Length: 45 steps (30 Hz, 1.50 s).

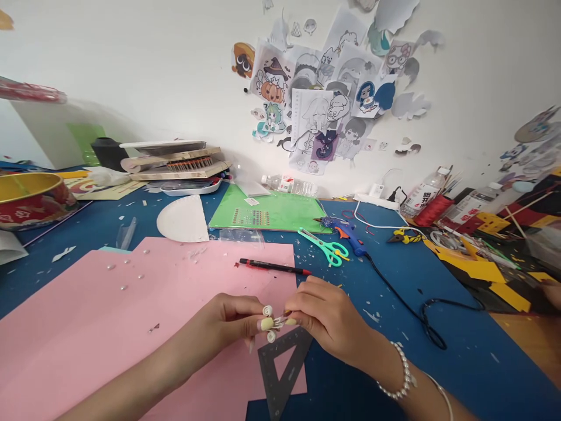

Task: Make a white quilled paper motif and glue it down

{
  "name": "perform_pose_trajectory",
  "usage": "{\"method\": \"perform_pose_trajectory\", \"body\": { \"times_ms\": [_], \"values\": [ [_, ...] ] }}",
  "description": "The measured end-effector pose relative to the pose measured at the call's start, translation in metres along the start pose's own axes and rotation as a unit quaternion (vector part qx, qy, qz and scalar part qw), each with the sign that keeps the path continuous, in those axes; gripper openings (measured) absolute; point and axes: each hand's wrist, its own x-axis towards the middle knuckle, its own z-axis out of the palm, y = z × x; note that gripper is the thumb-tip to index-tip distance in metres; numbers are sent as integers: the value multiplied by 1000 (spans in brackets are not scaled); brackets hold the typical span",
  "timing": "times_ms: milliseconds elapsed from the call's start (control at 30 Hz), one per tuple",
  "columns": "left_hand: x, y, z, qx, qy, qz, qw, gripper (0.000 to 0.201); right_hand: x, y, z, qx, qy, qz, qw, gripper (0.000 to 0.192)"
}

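Observation:
Both hands meet over the near edge of a large pink paper sheet [131, 304]. My left hand [228, 321] and my right hand [326, 318] pinch between their fingertips a small white curled paper piece [270, 323] with rolled ends. Just beneath them lies a dark grey set-square triangle [280, 368]. A black-and-red pen [274, 267] rests on the pink sheet beyond the hands. My right wrist wears a pearl bracelet.
Teal scissors [326, 245] and a blue glue gun [348, 234] with a black cord lie on the blue table [438, 362]. A green sheet [272, 213], white half-circle paper [184, 221], gold tin [30, 199], bottles and yellow scraps [482, 266] surround them.

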Motion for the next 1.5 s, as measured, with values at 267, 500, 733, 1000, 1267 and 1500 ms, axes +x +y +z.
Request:
{"method": "perform_pose_trajectory", "body": {
  "times_ms": [267,500,733,1000,1267,1500],
  "values": [
    [0,1,2,-8,-6,-7,1000,25,1,0,2,-2,-8,-12,1000,36],
    [-2,4,3,-39,-13,-9,999,23,-1,0,2,15,0,-13,1000,32],
    [1,-1,-1,-40,-42,-6,998,18,1,1,1,22,-1,-21,1000,31],
    [-2,-7,0,-60,-72,-3,996,14,0,-1,0,64,-18,-42,997,35],
    [-4,-2,-1,-27,-111,20,993,11,-1,3,-1,93,-68,-68,991,47],
    [-7,-8,5,67,-106,49,991,13,0,4,-4,128,-143,-87,978,50]
  ]
}}
